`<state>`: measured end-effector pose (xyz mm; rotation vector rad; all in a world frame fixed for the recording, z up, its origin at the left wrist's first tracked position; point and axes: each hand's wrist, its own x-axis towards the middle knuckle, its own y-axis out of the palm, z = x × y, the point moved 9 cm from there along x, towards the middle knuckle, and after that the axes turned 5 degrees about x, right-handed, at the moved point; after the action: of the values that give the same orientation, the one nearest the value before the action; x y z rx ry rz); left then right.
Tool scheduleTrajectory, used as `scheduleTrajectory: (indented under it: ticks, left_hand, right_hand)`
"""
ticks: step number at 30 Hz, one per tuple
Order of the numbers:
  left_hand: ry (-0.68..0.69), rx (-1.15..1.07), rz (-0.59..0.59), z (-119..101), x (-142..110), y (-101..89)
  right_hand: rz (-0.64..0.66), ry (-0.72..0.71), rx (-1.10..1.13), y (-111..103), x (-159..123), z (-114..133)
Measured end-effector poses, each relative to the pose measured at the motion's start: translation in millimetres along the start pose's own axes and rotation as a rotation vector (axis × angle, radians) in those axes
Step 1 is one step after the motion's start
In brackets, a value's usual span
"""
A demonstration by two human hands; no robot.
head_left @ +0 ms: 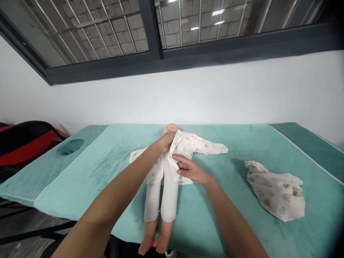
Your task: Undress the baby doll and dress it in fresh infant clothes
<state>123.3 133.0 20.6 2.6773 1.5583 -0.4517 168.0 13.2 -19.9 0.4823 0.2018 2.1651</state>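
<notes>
A baby doll (168, 200) in white leggings lies on its back, head toward the wall and bare feet toward me. It has on a white printed baby shirt (185, 143), whose front hangs open and whose right-hand sleeve stretches out sideways. Up at the collar, my left hand (167, 140) is closed on the shirt's edge, just below the doll's head. Lower on the same front edge, my right hand (189, 168) pinches the shirt cloth between thumb and fingers. My left forearm covers part of the doll's other sleeve.
The doll rests on a padded bed with a green cover (215, 208). A crumpled printed cloth (279, 193) lies to the right. At the left are a face hole (70, 147) in the bed and a red and black chair (29, 143). Behind stands a white wall (188, 96) under a barred window.
</notes>
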Motion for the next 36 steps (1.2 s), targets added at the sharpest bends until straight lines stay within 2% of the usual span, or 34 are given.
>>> scheduleTrajectory:
  ticks: [2,4,7,9,11,13,15,17,21,24,26,29,32,36]
  left_hand:
    - [-0.001,0.004,-0.022,0.2,-9.6,-7.4]
    - [0.028,0.153,-0.027,-1.4,-19.6,-9.4]
    - [0.148,0.671,-0.004,-7.1,-32.3,0.6]
    - [0.218,1.006,-0.029,-9.0,-36.5,7.9]
    - [0.241,1.237,-0.138,-12.3,-37.4,5.6]
    - [0.241,1.335,-0.286,-18.2,-38.5,-5.7]
    - [0.234,1.326,-0.432,-23.8,-42.5,-23.1]
    - [0.255,1.289,-0.546,-26.2,-50.7,-39.8]
    - [0.422,1.2,-0.678,-12.2,-83.2,-56.6]
    - [0.453,1.059,-0.743,22.8,-114.6,-67.8]
    - [0.328,0.921,-0.762,56.7,-129.2,-80.4]
    - [0.139,0.713,-0.678,100.4,-136.9,-88.0]
    - [0.059,0.676,-0.645,110.4,-137.8,-87.9]
    - [0.079,0.791,-0.637,85.8,-136.5,-84.1]
  right_hand:
    - [0.043,0.029,-0.023,7.7,-2.4,1.3]
    - [0.095,0.074,-0.029,14.5,-4.9,2.7]
    - [0.191,0.099,0.003,24.4,-7.8,5.0]
    - [0.233,0.107,0.016,28.3,-9.3,3.9]
    - [0.244,0.095,0.018,29.1,-10.6,3.7]
    - [0.231,0.066,0.01,27.9,-11.7,5.6]
    - [0.193,0.056,-0.033,24.1,-11.9,5.6]
    - [0.089,0.07,-0.111,13.8,-10.0,2.1]
    - [-0.162,0.026,-0.422,-10.3,-7.6,2.8]
    - [-0.147,-0.033,-0.725,-3.2,-10.3,10.0]
    - [-0.105,-0.062,-0.926,8.1,-14.7,13.8]
    - [-0.062,-0.136,-1.143,26.8,-20.7,16.5]
    - [-0.091,-0.21,-1.069,34.4,-22.4,14.8]
    - [-0.129,-0.222,-0.605,22.5,-21.4,7.0]
